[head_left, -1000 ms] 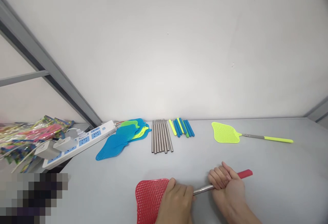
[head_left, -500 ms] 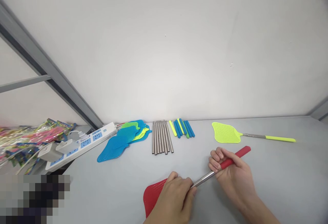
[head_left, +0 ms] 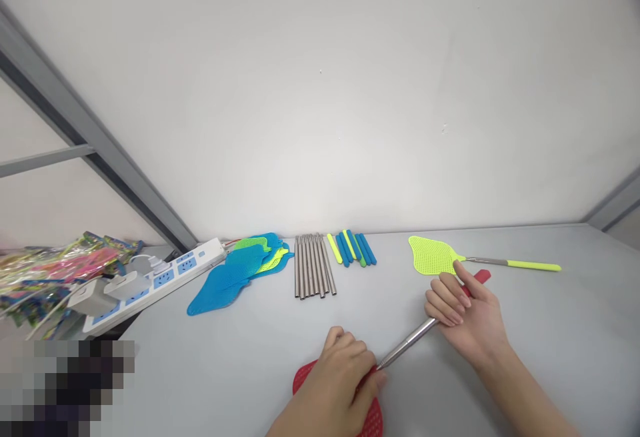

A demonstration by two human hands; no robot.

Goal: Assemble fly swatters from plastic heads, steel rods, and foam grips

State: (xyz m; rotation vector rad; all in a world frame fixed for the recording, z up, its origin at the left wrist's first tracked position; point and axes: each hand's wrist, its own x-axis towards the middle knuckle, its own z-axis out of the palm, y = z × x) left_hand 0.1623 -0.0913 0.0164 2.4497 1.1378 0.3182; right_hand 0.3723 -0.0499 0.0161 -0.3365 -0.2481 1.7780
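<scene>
Between my hands, a red fly swatter (head_left: 373,420) lies slanted, its perforated head low and its handle up to the right. My left hand (head_left: 345,370) is closed over the neck of the head and hides much of it. From there a silver metal rod (head_left: 407,344) runs up to my right hand (head_left: 465,317). The right fingers are wrapped round the red handle (head_left: 483,276), whose end sticks out past the thumb. Just behind that hand lies a yellow-green fly swatter (head_left: 435,255) with a metal rod and matching grip.
At the back left are overlapping blue, green and yellow swatter heads (head_left: 233,270). Beside them lie several metal rods (head_left: 311,267), then several blue and yellow grips (head_left: 350,248). A white power strip (head_left: 170,277) with plugs and colourful plastic packets (head_left: 65,277) are at left. A wall stands behind.
My right hand has shifted right and slightly up, its fingers now wrapped further round the red handle. More of the metal rod shows, and the red head has turned under my left hand.
</scene>
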